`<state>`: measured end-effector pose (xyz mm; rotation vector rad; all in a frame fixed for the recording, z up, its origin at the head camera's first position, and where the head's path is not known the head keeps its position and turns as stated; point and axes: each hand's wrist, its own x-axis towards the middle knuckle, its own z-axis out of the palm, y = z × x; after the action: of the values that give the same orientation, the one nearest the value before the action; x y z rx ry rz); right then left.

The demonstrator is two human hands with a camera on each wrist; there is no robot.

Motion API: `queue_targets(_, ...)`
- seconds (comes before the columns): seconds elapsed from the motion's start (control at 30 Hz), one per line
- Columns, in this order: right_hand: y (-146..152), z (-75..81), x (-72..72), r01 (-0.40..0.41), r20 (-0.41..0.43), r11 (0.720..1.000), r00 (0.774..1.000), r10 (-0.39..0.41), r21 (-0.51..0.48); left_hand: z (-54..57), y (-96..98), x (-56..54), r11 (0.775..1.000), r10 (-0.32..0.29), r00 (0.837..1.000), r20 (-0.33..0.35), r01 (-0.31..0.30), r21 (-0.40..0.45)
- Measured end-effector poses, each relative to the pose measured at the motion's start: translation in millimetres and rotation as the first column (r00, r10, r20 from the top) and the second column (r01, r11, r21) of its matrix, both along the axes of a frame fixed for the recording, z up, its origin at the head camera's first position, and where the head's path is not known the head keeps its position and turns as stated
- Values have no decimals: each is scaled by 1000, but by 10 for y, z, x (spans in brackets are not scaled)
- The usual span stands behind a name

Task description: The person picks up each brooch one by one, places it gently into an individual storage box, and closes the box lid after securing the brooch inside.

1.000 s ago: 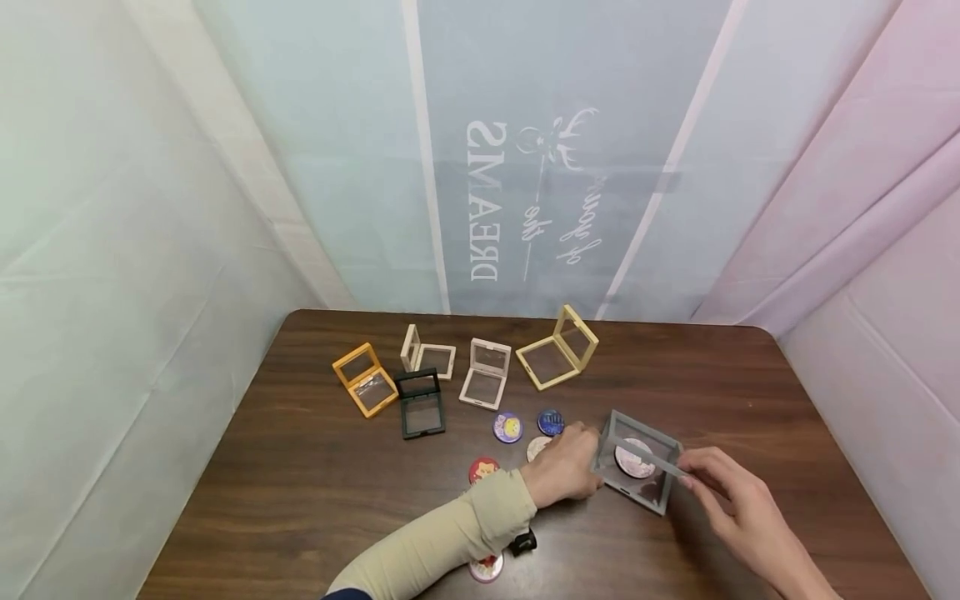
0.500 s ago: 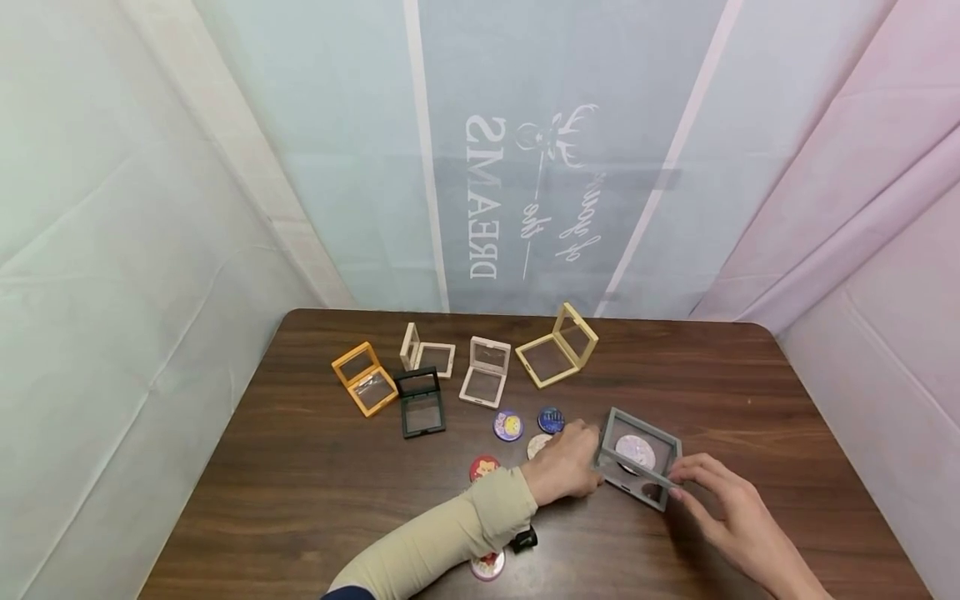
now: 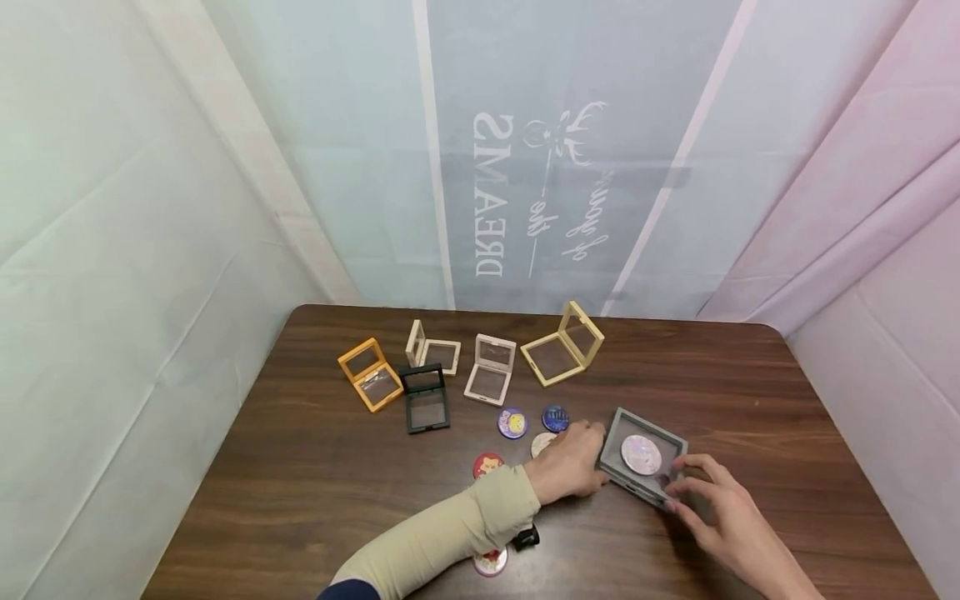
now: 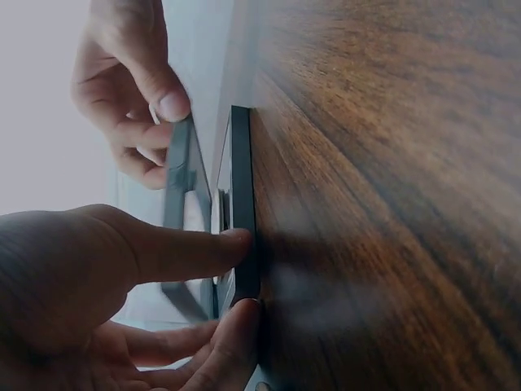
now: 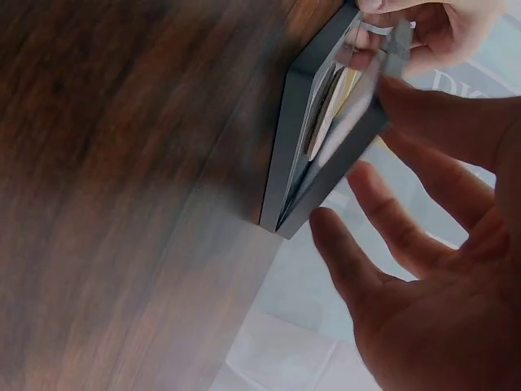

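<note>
A grey hinged display case (image 3: pixel 633 486) with clear panes sits at the right, a pale round badge (image 3: pixel 641 455) inside it. My left hand (image 3: pixel 566 462) holds its left side; in the left wrist view the thumb and a finger grip the base (image 4: pixel 242 183). My right hand (image 3: pixel 712 510) pinches the lid (image 4: pixel 174 179) near its free edge. That lid stands low over the base, with a narrow gap showing in the right wrist view between lid and base (image 5: pixel 286 151). There, two right fingers (image 5: pixel 338 252) extend away from the case.
Open display cases in orange (image 3: pixel 371 375), dark green (image 3: pixel 426 400), cream (image 3: pixel 435 354), pinkish white (image 3: pixel 491 371) and yellow (image 3: pixel 562 346) stand along the back. Round badges in purple (image 3: pixel 513 423), blue (image 3: pixel 555 418) and red (image 3: pixel 487 465) lie near my left arm. A small black object (image 3: pixel 527 537) lies in front.
The right hand has lowered the grey case's lid from a raised angle to nearly flat over the badge. The left hand has kept its hold on the case's side.
</note>
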<state>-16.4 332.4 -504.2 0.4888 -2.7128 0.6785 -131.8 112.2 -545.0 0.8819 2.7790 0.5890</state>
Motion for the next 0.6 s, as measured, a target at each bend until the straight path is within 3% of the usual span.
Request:
queue_targets(0.1,7,3,-9,14,33,999,999,-15,36,6,-15,1,999,-11,1000,-15,12,36)
queue_targets(0.3,21,21,-10,43,65,999,997,-44,27,454,-115,112,999,-46,999,-2,46,14)
queue_targets(0.43,51,22,-18,42,38,999,998,-43,10,521,-118,142,998,-64,998,3,64,7)
queue_targets(0.6,90,4,-24,19,19,999,1000,-18,-30,526,-106,139,997,-78,997,25,77,23)
